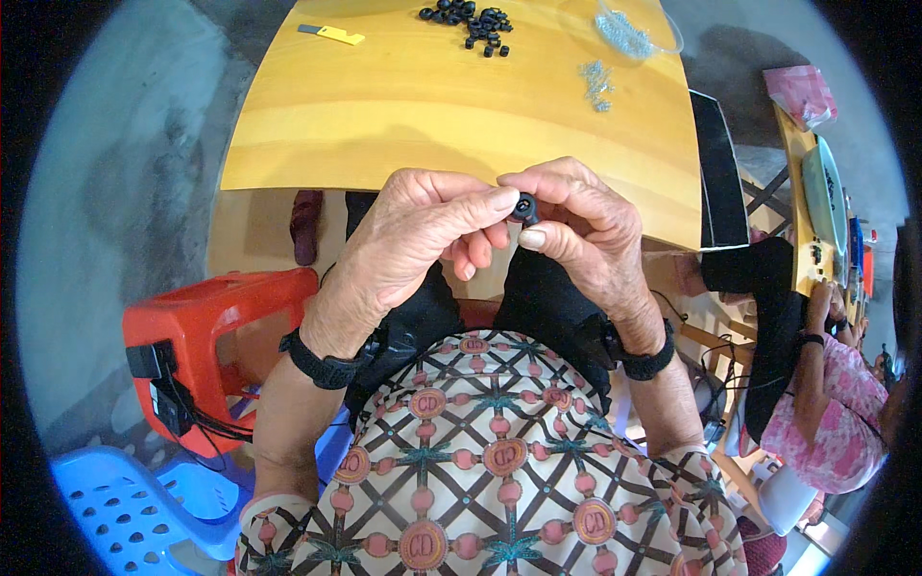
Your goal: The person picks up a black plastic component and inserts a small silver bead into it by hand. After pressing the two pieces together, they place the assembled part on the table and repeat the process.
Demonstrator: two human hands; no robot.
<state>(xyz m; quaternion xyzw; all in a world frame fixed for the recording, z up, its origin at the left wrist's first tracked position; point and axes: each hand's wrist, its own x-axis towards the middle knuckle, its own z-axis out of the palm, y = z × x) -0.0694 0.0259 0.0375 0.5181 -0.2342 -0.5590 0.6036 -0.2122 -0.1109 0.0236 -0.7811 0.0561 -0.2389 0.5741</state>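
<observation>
Between both hands, just in front of the table's near edge, I hold a small round black part (524,207) with a hollow-looking end facing up. The thumb and fingers of my left hand (423,226) press on its left side. My right hand (586,221) pinches it from the right, thumb below and forefinger above. What the part is exactly cannot be made out. On the far side of the yellow table (423,125) lies a heap of small black cylindrical parts (477,24). A little pile of small shiny metal pieces (596,84) lies farther right.
A clear round tub (629,34) of metal pieces stands far right; a yellow-handled cutter (331,35) lies far left. At left are a red plastic stool (221,307) with black boxes and cables, and a blue plastic chair (125,499). Another person (831,413) sits at right.
</observation>
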